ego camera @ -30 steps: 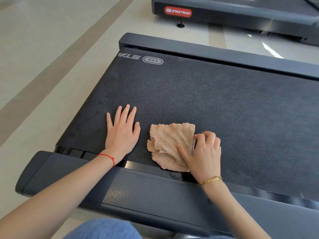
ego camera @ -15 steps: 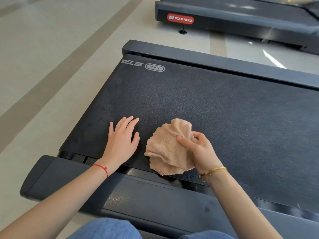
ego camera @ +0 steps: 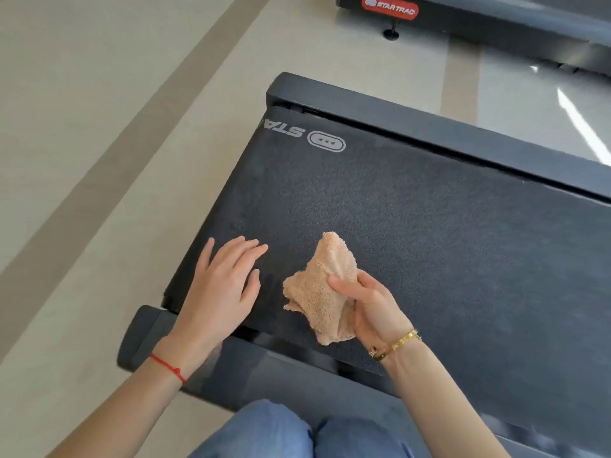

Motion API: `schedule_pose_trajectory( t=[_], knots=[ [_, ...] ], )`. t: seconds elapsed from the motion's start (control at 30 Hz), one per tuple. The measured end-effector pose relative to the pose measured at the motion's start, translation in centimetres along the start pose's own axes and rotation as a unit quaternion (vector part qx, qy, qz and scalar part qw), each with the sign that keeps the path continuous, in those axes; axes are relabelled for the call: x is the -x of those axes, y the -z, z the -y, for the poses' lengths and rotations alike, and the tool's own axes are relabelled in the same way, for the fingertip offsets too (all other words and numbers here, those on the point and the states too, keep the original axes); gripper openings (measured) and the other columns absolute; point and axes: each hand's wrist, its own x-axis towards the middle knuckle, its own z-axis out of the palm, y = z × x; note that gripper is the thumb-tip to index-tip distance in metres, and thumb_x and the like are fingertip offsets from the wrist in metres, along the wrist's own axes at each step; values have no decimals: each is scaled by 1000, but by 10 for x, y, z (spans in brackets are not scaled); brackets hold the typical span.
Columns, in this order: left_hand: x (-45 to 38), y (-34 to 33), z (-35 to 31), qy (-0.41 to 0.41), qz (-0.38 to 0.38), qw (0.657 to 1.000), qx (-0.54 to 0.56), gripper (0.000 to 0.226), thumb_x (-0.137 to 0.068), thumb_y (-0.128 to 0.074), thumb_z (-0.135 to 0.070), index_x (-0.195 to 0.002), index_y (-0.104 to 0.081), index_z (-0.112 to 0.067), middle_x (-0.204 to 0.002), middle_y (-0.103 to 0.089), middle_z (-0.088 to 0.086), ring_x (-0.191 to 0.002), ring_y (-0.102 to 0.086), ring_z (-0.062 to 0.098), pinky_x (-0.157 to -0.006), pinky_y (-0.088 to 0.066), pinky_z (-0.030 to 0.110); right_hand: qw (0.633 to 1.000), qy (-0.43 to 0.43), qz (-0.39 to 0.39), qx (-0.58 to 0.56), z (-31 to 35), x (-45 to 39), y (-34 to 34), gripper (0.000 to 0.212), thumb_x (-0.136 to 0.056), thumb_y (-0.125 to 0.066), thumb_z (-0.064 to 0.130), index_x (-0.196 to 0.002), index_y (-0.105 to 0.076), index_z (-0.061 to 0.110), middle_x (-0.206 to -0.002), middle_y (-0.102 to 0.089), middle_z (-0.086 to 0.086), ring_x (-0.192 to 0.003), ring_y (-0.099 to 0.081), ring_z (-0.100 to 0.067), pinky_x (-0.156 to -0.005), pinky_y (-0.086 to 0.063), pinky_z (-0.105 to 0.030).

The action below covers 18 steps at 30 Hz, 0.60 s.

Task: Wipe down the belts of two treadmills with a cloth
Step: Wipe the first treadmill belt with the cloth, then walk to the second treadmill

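Head view: the right hand (ego camera: 370,309) grips a bunched tan cloth (ego camera: 322,292) above the near edge of the dark treadmill belt (ego camera: 429,233). Beside it the left hand (ego camera: 218,285), fingers straight and loosely spread, hovers over the belt. A second treadmill (ego camera: 496,24) stands beyond.

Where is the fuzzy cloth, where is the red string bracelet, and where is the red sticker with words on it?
cloth (ego camera: 317,292): head view, on the bunched middle of the fabric.
red string bracelet (ego camera: 167,367): head view, on the cord across the wrist.
red sticker (ego camera: 390,7): head view, on its lettered middle.
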Motion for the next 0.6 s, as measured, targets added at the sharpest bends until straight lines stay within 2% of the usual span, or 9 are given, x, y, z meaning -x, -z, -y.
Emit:
schedule_pose_trajectory(
  t=[0.2,0.3,0.37,0.6],
  knots=[
    [15,132,-39,45,3,999,6,41,-95,-40,-25,-127,-63,-13,-131,-62,2,-126,-56,24,-114,-33,50,995,36,-31,88,68,88,-67,60,-66,-79,16,-119,-54,6,-114,-69,-14,-103,-68,-30,-86,-56,-54],
    [25,204,-57,72,6,997,7,41,-96,-39,-24,-127,-63,-13,-131,-62,2,-125,-56,23,-112,-37,50,984,78,-37,157,102,140,-105,50,-72,-80,9,-114,-52,10,-102,-73,-8,-94,-71,-24,-76,-59,-41],
    [32,252,-69,85,8,996,9,41,-96,-38,-24,-127,-63,-12,-131,-62,2,-124,-56,22,-111,-38,48,973,118,-29,198,126,175,-130,41,-82,-74,-1,-112,-49,12,-96,-73,-7,-89,-72,-21,-70,-59,-35],
    [64,437,-124,130,-21,991,0,38,-95,-43,-19,-126,-63,-12,-130,-62,1,-124,-55,22,-108,-40,47,939,179,1,293,212,309,-212,45,-86,-70,4,-114,-46,30,-93,-72,-7,-88,-70,-28,-78,-56,-55]
  ],
)
